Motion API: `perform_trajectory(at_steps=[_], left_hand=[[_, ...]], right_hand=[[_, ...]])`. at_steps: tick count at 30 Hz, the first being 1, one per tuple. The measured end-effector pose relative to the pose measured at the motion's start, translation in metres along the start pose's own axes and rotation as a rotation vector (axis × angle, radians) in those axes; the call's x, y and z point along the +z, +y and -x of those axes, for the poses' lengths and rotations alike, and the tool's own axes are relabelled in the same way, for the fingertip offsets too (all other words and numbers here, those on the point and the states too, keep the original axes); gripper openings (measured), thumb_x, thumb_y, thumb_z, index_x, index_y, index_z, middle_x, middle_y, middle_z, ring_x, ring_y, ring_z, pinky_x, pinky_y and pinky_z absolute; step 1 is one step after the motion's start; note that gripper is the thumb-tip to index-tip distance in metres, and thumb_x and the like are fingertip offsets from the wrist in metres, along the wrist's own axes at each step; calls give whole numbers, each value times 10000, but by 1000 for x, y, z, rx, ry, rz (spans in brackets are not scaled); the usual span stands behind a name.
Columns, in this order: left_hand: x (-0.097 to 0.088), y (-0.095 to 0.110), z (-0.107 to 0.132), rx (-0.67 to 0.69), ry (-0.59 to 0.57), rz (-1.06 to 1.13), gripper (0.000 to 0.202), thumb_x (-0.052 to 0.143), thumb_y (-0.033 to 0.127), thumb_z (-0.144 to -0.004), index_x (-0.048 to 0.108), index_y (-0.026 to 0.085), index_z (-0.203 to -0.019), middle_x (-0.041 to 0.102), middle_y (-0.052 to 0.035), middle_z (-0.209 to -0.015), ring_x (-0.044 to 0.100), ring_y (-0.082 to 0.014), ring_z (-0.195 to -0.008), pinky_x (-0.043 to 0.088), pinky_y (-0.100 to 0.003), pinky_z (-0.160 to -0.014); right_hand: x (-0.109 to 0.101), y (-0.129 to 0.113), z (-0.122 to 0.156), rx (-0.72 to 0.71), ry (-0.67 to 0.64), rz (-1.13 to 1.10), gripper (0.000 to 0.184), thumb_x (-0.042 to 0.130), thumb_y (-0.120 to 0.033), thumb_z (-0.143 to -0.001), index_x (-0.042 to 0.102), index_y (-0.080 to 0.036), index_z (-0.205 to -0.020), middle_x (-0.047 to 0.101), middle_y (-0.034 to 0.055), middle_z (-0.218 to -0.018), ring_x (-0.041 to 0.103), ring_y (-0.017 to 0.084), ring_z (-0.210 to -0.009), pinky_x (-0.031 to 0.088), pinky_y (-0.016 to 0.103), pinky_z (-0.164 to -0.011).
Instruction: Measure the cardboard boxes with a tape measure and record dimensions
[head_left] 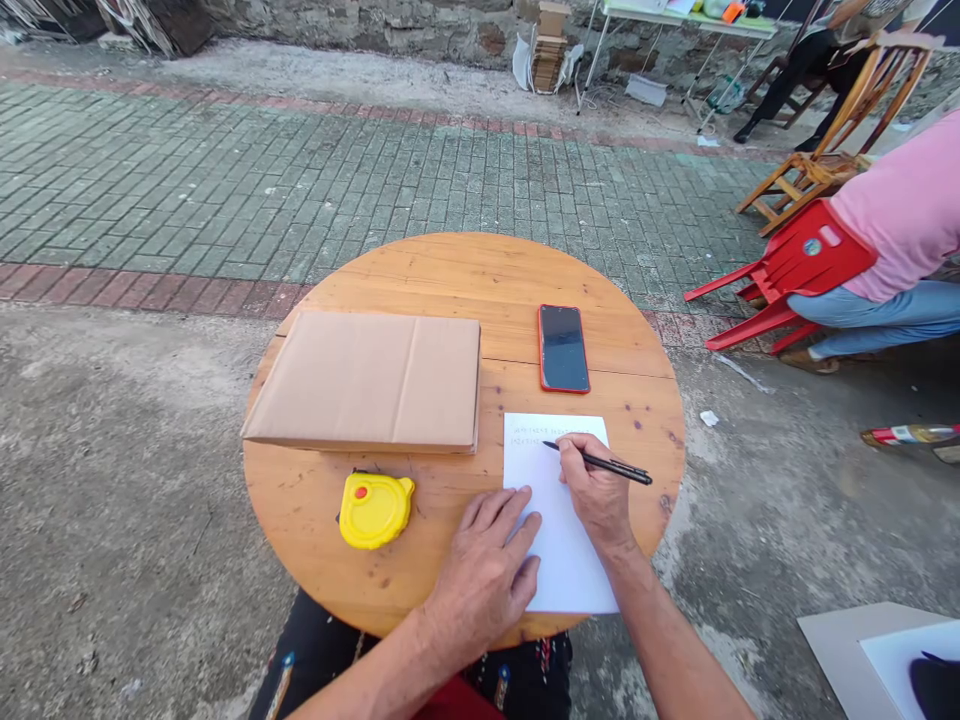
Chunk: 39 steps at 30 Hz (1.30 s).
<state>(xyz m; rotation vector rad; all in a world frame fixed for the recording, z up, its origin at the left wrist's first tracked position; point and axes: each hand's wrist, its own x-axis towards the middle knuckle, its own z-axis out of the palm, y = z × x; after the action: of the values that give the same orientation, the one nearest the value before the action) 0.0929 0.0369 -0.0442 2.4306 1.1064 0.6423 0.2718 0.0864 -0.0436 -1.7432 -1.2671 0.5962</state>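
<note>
My right hand (600, 487) grips a black pen (616, 465), its tip touching a white sheet of paper (562, 560) below two short lines of faint handwriting. Flat across the sheet's left edge lies my left hand (491, 560), fingers spread, partly on the paper and partly on the wood. To the left is a yellow tape measure (376, 511) with a red button. Behind it a closed brown cardboard box (367, 380) rests on the tabletop. A phone (564, 348) in a red case lies beyond the paper, its screen dark.
The round wooden table (480, 270) stands on concrete beside green paving. At right, a person in a pink top (907, 210) sits on a red plastic chair (814, 250), near a wooden chair (847, 130). A bottle (915, 434) lies on the ground. A folding table (690, 18) stands by the wall.
</note>
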Motion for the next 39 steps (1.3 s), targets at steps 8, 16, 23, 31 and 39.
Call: perform_trajectory(at_steps=[8, 16, 23, 31, 39], left_hand=[[0, -1, 0, -1, -10, -1, 375, 585, 170, -818, 630, 168, -1191, 559, -109, -1390, 495, -306, -1221, 448, -512, -1015], [0, 0, 0, -5, -9, 3, 375, 586, 166, -814, 632, 174, -1186, 567, -110, -1383, 500, -304, -1218, 455, -517, -1010], [0, -1, -1, -3, -9, 5, 378, 594, 160, -807, 634, 175, -1183, 570, -108, -1378, 497, -300, -1221, 459, -508, -1011], [0, -1, 0, 1, -6, 2, 371, 584, 164, -815, 633, 168, -1183, 571, -109, -1376, 499, -306, -1216, 461, -510, -1003], [0, 0, 0, 2, -4, 2, 377, 582, 161, -811, 631, 171, -1185, 570, -109, -1379, 504, -307, -1214, 465, -512, -998]], right_hand=[[0, 0, 0, -18, -15, 19, 227, 518, -346, -882, 651, -194, -780, 531, -42, -515, 516, 138, -482, 424, 256, -516], [-1, 3, 2, 22, 54, -53, 200, 527, -340, -876, 628, -194, -787, 516, -53, -508, 468, 125, -450, 392, 246, -474], [0, 3, 0, 13, 57, -15, 227, 528, -364, -878, 638, -189, -783, 520, -48, -508, 495, 132, -472, 414, 253, -506], [-1, 1, 0, 2, 36, 11, 234, 516, -357, -885, 646, -188, -789, 510, -50, -489, 498, 133, -452, 415, 250, -489], [-1, -1, -1, -16, 32, 27, 231, 515, -354, -884, 648, -195, -782, 516, -49, -488, 512, 138, -454, 423, 253, -489]])
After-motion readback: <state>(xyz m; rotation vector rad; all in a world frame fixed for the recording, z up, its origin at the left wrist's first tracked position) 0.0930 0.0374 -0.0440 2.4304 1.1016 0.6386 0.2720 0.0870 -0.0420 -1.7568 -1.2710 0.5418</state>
